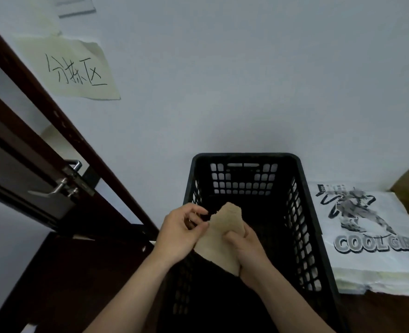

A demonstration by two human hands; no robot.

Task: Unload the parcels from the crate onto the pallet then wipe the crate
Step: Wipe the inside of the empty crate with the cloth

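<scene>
Your left hand (181,233) pinches the cloth (225,224) edge, your right hand (249,251) grips its bottom, over the crate (244,156) at lower centre, parcel (376,227) out right; fold a flat pad, wipe walls, then floor.

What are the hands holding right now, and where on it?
A tan cloth, over the black crate: the right hand grips its lower middle, the left hand pinches its left edge.
</scene>
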